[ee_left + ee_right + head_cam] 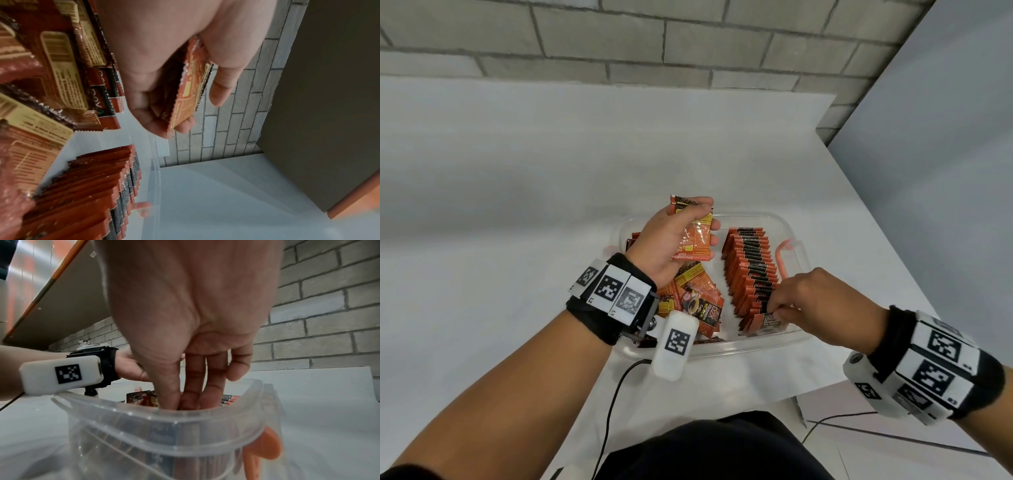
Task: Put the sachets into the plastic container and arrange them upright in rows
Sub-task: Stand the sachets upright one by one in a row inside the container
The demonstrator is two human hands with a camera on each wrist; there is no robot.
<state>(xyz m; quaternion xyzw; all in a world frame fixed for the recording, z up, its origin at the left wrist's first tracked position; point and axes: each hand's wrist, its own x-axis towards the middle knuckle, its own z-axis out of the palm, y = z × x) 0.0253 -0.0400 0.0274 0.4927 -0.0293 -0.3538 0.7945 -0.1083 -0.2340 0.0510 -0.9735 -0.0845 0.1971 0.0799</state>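
Three views: one overhead from the head, two close from the wrists.
Head: looks forward and down over both forearms onto the container (796,329) on the table (517,212), brick wall beyond. Left wrist: rolled sideways, close under the left hand (174,73), facing along the fingers to the wall. Right wrist: low at the container rim (164,421), facing along the right hand (191,321). Shared by all: container, sachet row (751,274), wall.
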